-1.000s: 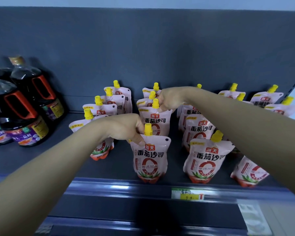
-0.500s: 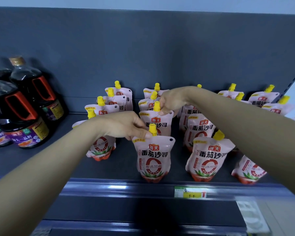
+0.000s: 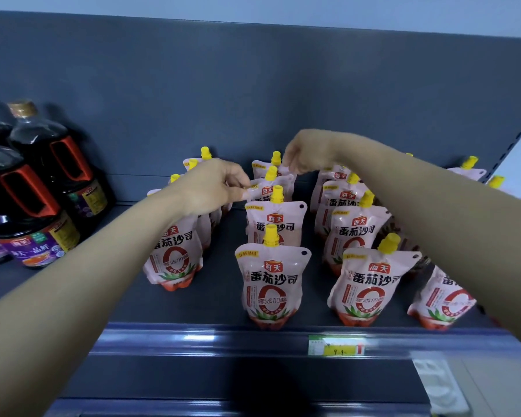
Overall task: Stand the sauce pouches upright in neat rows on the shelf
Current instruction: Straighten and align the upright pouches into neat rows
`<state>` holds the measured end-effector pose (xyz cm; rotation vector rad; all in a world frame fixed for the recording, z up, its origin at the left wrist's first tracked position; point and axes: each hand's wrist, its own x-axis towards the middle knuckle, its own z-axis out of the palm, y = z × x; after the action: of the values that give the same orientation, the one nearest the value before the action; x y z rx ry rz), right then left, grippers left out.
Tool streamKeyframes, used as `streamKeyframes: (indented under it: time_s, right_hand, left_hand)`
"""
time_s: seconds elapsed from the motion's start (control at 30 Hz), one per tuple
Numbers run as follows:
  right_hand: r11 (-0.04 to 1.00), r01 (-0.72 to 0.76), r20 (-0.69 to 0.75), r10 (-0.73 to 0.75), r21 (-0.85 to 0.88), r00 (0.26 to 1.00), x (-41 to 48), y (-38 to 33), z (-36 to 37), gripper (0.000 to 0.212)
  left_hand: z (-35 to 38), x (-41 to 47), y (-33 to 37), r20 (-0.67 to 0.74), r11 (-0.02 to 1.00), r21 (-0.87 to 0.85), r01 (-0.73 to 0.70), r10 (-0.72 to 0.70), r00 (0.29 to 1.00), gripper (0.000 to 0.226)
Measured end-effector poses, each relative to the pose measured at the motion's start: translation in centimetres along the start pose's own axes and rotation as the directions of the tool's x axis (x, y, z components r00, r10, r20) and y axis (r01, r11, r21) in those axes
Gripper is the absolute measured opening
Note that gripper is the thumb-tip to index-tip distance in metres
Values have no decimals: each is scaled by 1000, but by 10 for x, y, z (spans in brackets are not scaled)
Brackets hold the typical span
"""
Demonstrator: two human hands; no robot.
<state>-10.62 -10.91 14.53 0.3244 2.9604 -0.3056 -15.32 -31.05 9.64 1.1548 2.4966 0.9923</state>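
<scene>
Squaring the row, you are pinching the third pouch [image 3: 265, 191] with your left hand [image 3: 217, 188]. At one o'clock, your right hand [image 3: 304, 155] is curling, grip unclear.

At least fifteen tomato sauce pouches [image 3: 272, 284] are standing mid-frame, at least three soy sauce jugs [image 3: 27, 218] sitting at left, one price tag [image 3: 336, 346] showing below.

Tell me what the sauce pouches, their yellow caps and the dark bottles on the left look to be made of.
Sauce pouches: flexible plastic film, probably laminated, soft sheen; bulging sides, flat sealed top edge.
Yellow caps: rigid moulded plastic, matte.
Dark bottles: clear plastic likely, with shiny highlights and moulded red-orange handles; glass cannot be ruled out.
</scene>
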Motion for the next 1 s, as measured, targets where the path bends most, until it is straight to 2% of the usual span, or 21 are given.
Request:
streamKeyframes:
  time_s: [0.07, 0.2, 0.43, 0.6, 0.87, 1.0]
  right_hand:
    - [999, 6, -40, -8, -50, 999, 8, 0, 6, 38]
    - [975, 51, 27, -46, -218, 999, 28, -1, 28, 23]
    - [960, 60, 65, -44, -272, 997, 29, 0, 36, 36]
    - [969, 85, 108, -61, -232, 992, 28, 4, 31, 37]
    - [977, 121, 161, -93, -175, 983, 35, 12, 27, 36]
    - [988, 106, 173, -85, -112, 981, 43, 16, 25, 25]
  left_hand:
    - [4, 8, -2, 41, 999, 50, 8, -10, 999, 23]
    - [23, 20, -7, 125, 996, 92, -10, -2, 992, 20]
    - [36, 32, -15, 91, 993, 111, -40, 30, 995, 12]
    - [36, 34, -11, 44, 991, 127, -39, 33, 998, 12]
    - [29, 37, -7, 136, 997, 77, 21, -31, 990, 12]
    - [19, 36, -4, 159, 990, -64, 123, -112, 981, 35]
